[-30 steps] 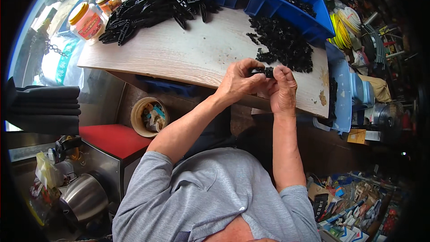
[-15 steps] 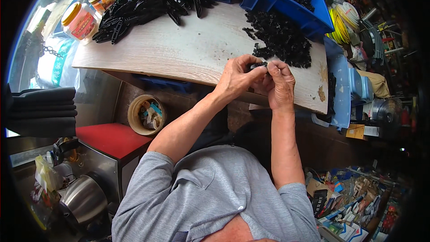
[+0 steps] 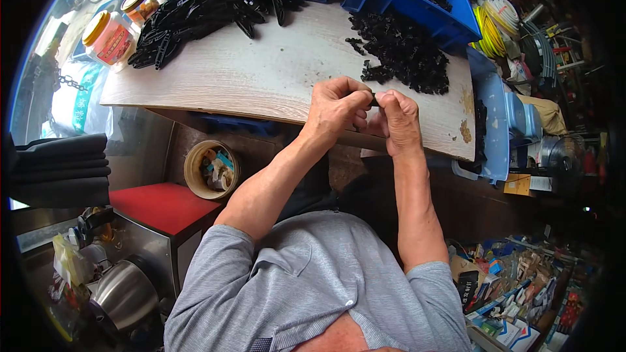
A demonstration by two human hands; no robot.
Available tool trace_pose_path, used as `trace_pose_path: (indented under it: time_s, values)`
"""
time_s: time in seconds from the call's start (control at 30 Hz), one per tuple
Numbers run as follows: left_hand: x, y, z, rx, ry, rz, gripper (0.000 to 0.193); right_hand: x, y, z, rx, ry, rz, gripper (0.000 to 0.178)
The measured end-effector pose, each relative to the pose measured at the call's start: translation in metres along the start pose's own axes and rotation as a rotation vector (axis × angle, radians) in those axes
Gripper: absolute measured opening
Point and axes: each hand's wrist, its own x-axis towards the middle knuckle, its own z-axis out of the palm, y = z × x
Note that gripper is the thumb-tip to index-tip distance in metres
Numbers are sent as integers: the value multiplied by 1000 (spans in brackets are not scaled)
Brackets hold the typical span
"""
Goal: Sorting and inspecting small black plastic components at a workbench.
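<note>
At the table's front edge my left hand (image 3: 338, 105) and my right hand (image 3: 399, 117) meet, thumbs and fingertips pinched together. Between them is a small black plastic part (image 3: 374, 100), mostly covered by the fingers, so its exact shape is hidden. Just beyond my hands a heap of small black plastic pieces (image 3: 407, 52) is spread on the pale wooden table (image 3: 261, 78). Farther left lies a pile of long, narrow black plastic parts (image 3: 195, 16) with slotted openings.
Blue bins (image 3: 417, 6) line the table's far side; one holds more black pieces. Lidded jars (image 3: 109, 38) stand at the far left. Below the table are a round waste bin (image 3: 212, 169) and a red-topped cabinet (image 3: 163, 207). A light-blue crate (image 3: 493, 130) adjoins the right edge.
Both hands have shifted slightly left in the view and drawn closer together. The black part, partly visible before, is now mostly hidden between the fingertips. The whole scene has also moved slightly left.
</note>
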Motion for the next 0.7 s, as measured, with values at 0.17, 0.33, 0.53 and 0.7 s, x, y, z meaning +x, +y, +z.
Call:
trace_pose_path:
  time_s: [0.17,0.33,0.53,0.7]
  values:
    - [2,-3,-1,-7,-74,4,12,-4,3,-1,88,35,-17,27]
    - [24,-6,-15,610,71,531,13,-4,4,-17,184,142,-17,33]
    - [42,0,-8,1384,166,859,8,6,-11,-83,272,493,55,53]
    - [61,-15,-10,1544,69,845,10,10,-38,-144,356,840,-16,45]
